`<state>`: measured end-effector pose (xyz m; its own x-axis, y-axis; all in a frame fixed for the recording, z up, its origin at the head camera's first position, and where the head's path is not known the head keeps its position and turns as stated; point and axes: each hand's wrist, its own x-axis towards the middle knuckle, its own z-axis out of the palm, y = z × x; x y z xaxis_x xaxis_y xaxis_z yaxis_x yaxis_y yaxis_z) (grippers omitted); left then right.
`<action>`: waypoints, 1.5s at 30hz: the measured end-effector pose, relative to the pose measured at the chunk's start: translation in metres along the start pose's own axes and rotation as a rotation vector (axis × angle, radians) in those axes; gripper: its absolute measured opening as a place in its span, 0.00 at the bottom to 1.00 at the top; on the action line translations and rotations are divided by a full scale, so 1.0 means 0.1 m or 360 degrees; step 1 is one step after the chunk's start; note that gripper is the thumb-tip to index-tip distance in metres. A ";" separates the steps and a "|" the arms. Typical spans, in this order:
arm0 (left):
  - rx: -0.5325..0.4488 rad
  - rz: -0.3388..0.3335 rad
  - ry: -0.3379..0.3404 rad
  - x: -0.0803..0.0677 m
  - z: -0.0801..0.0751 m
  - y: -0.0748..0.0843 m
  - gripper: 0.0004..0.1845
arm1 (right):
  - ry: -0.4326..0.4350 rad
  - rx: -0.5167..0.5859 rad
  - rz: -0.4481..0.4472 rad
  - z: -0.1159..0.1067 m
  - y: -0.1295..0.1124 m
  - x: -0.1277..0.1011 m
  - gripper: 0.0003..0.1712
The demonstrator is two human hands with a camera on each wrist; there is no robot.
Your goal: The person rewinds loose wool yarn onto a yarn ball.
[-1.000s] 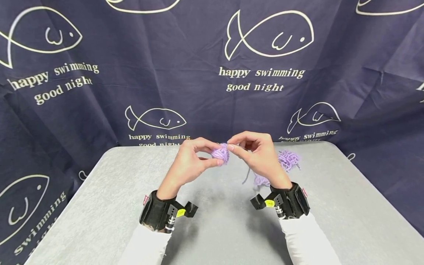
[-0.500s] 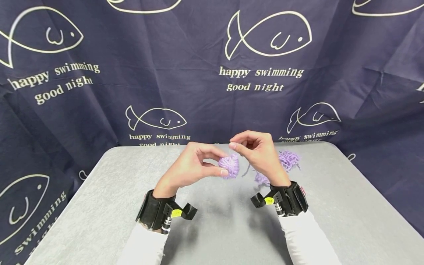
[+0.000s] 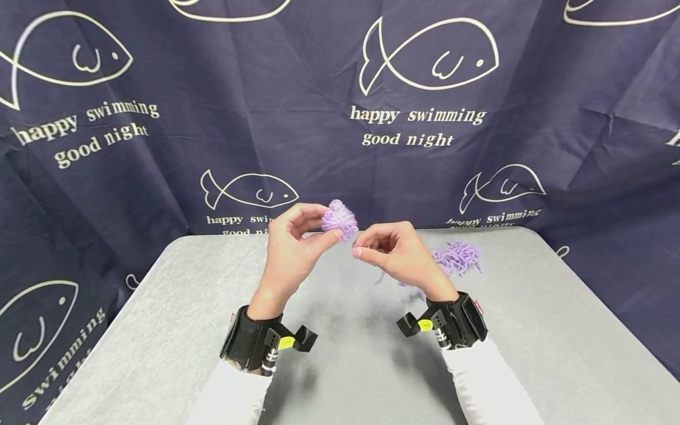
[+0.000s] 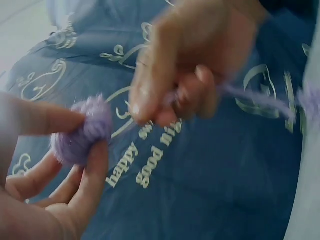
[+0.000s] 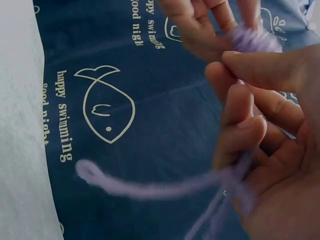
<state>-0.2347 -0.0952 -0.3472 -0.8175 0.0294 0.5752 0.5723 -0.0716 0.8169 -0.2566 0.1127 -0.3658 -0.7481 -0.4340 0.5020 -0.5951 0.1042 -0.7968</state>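
A small wound bundle of lilac yarn [image 3: 339,221] is pinched between the thumb and fingers of my left hand [image 3: 292,251], raised above the table's far edge. In the left wrist view the yarn bundle [image 4: 82,132] shows its wraps, slightly blurred. Just right of it and a little lower is my right hand [image 3: 399,254], thumb and forefinger pinching a thin yarn strand that leads toward the bundle. Through the right hand's curled fingers the strand runs on; in the right wrist view a loose yarn length [image 5: 150,190] trails from beside the palm, blurred by motion.
A loose heap of lilac yarn [image 3: 460,258] lies on the grey table [image 3: 350,366], behind and right of the right hand, which partly hides it. Behind the table hangs a dark blue curtain [image 3: 319,141] printed with fish and words.
The left hand first dipped to the right, then rose and moved left with the bundle, turning it. From above the bundle, the right hand has come down to its lower right, still pinching the strand.
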 end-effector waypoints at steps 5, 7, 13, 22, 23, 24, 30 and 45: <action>0.0375 0.0078 0.0095 0.00 0.00 -0.07 0.16 | -0.0044 -0.0065 -0.0028 0.01 -0.07 -0.03 0.01; 0.0503 0.0091 0.0065 0.00 0.01 -0.09 0.15 | -0.0020 -0.0060 -0.0046 0.01 -0.10 -0.03 0.01; 0.0633 0.0064 -0.0189 -0.02 0.04 -0.11 0.13 | 0.0107 -0.0033 -0.0144 -0.01 -0.14 -0.04 0.04; 0.0546 -0.0100 -0.0707 -0.04 0.02 -0.09 0.15 | 0.0317 -0.0044 -0.0165 -0.12 -0.12 -0.02 0.05; 0.0471 -0.0102 -0.0766 -0.04 0.02 -0.09 0.15 | 0.0322 -0.0039 -0.0157 -0.13 -0.11 -0.02 0.05; 0.0386 -0.0102 -0.0821 -0.04 0.01 -0.08 0.15 | 0.0326 -0.0034 -0.0152 -0.13 -0.10 -0.01 0.05; -0.0242 -0.0098 -0.1014 -0.02 -0.06 -0.06 0.17 | 0.0331 0.0009 -0.0122 -0.16 -0.03 0.00 0.04; -0.0886 -0.0179 0.0092 0.03 -0.03 -0.02 0.20 | 0.0246 0.0047 -0.0032 -0.09 0.01 0.00 0.03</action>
<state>-0.2386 -0.0981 -0.3472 -0.8825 0.0138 0.4702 0.3738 -0.5863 0.7188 -0.2600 0.1214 -0.3638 -0.7739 -0.2927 0.5617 -0.6031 0.0698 -0.7946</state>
